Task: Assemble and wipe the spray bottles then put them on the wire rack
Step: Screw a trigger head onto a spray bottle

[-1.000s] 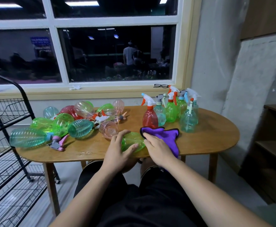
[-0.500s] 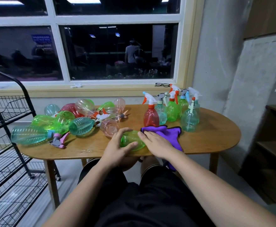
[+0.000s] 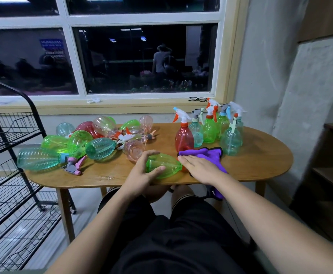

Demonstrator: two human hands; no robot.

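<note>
Edged flat, released right grip along purple fabric cloth up to clear green plastic bottle clasped in left grip, probably readying a wipe.

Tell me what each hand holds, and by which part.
The left hand grips the lying green bottle round its wide body. The right hand rests flat on the purple cloth, gripping nothing.

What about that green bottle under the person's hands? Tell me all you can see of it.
The green bottle is see-through ribbed plastic, egg-shaped. It lies on its side on the wooden table near the front edge. The left hand grips its left end, fingers over the top, thumb in front. The right hand, flat on a purple cloth, touches its right end; whether a sprayer is fitted cannot be told.
</note>
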